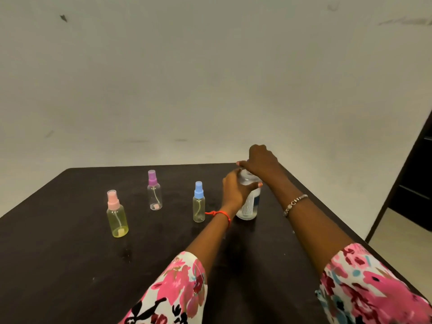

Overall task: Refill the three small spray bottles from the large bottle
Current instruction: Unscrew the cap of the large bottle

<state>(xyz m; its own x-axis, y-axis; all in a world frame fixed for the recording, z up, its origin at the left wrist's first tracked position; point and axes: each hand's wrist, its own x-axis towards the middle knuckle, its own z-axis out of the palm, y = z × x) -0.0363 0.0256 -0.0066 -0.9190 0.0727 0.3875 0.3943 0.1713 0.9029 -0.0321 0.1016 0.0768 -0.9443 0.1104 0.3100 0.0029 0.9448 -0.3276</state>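
The large clear bottle (250, 204) with a white label stands upright on the dark table (70, 265), right of centre. My left hand (235, 191) wraps around its upper body. My right hand (260, 161) is closed over its top, hiding the cap. Three small spray bottles stand upright to the left: a yellowish one with a pink cap (116, 215), a clear one with a purple cap (154, 191), and a pale one with a blue cap (199, 203), closest to my left wrist.
A pale wall rises just behind the table's far edge. The table's right edge runs diagonally toward me, with light floor and a dark doorway (413, 183) beyond it. Floral sleeves cover both my upper arms.
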